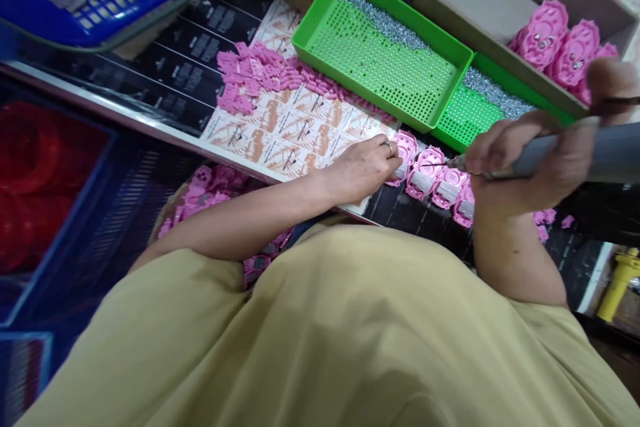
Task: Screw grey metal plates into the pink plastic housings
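Nearest, on the wearer's side of the green tray [320, 37]: a row of pink casings [451, 179]. Left hand [367, 167], fingers curled at the end casing; grip cannot be determined. Right hand [520, 193] grips a grey driver [613, 153], bit over the second casing. Silvery hardware [385, 17] lines the tray's far side.

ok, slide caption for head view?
Right hand holds a grey driver over a row of pink parts, left hand at one end.

I get soft, middling light on the tabletop [170, 83], a pale sheen along its rim [125, 115], and murky shadow over the blue crate [127, 207]. The driver [615, 155] looks blurred; wide-angle stretch distorts the borders.
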Motion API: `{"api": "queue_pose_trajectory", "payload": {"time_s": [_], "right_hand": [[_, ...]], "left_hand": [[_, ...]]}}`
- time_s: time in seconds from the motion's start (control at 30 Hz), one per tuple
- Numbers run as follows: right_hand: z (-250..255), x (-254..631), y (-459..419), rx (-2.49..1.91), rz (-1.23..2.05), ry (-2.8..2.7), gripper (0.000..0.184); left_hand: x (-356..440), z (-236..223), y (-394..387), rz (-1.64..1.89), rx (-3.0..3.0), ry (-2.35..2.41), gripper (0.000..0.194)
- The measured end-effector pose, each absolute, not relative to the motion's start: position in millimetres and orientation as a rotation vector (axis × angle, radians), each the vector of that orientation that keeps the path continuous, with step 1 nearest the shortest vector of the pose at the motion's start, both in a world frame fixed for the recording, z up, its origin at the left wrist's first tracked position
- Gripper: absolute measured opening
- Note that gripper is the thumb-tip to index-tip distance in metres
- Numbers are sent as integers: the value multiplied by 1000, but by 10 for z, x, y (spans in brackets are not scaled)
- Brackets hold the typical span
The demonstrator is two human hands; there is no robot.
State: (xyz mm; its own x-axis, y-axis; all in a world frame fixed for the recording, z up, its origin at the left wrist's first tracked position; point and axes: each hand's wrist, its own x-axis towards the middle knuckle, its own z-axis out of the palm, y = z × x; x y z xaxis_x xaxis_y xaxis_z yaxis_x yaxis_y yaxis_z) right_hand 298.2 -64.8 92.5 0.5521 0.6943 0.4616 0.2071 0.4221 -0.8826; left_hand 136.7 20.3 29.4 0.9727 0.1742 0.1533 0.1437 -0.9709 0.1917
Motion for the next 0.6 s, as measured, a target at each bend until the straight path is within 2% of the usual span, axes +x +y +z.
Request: {"api": "queue_pose_trajectory", "payload": {"time_s": [0.07, 0.1, 0.27, 0.6], "right_hand": [[850, 2855, -599, -967, 250, -1024, 23], [815, 2831, -568, -921, 219, -1046, 21], [706, 2864, -473, -833, 184, -1124, 27], [738, 2815, -509, -869, 317, -1106, 19]], "left_hand": [[1362, 303, 195, 259, 2948, 236, 19], [1360, 309, 193, 253, 2950, 232, 19], [1361, 323, 200, 195, 2954, 213, 18], [1396, 286, 221, 209, 2927, 233, 12]]}}
